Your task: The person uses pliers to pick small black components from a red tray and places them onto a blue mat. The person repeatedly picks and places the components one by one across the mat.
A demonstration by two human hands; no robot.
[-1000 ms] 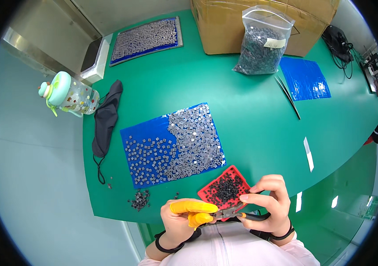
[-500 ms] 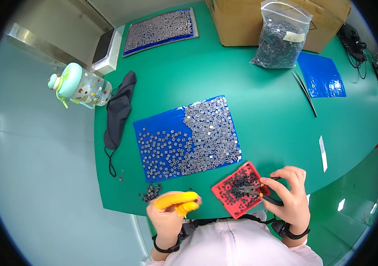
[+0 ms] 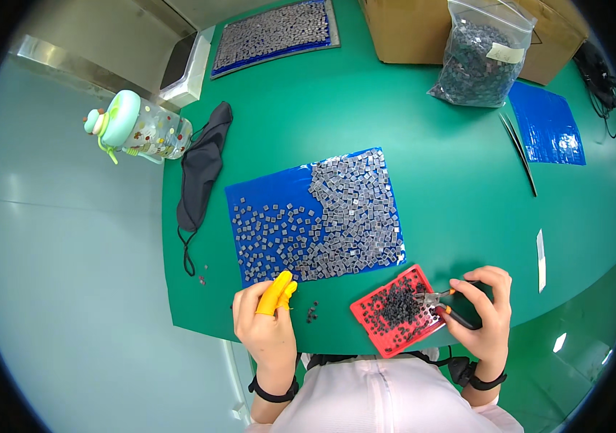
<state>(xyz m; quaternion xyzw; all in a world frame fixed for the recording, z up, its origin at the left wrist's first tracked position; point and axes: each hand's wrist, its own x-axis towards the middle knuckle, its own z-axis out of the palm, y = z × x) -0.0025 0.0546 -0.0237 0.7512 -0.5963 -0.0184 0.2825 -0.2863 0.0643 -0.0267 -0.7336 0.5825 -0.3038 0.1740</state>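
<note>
Yellow finger cots cover fingertips of my left hand [image 3: 266,317], which is closed in a pinch at the near edge of a blue film sheet [image 3: 264,189]. Whatever it pinches is too small or hidden to make out. Small square grey pieces [image 3: 355,209] lie on the sheet, dense at right, sparser at left. My right hand [image 3: 487,317] is closed round pliers [image 3: 459,316] with black and orange handles. Their jaws reach into a shallow red tray [image 3: 389,346] of small black pieces [image 3: 400,304]. A few dark bits [image 3: 312,312] lie between my left hand and the tray.
A dark cloth mask [image 3: 203,169] and a bottle [image 3: 153,130] are at left. Farther back are another filled sheet [image 3: 275,36], a cardboard box [image 3: 409,32] and a zip bag [image 3: 481,65]. Tweezers [image 3: 518,155], blue film [image 3: 547,126] and a white strip [image 3: 541,261] lie right.
My left hand has moved forward and left to the sheet's near edge, over where a dark pile lay. My right hand still holds the pliers at the tray. The whole view has shifted slightly.
</note>
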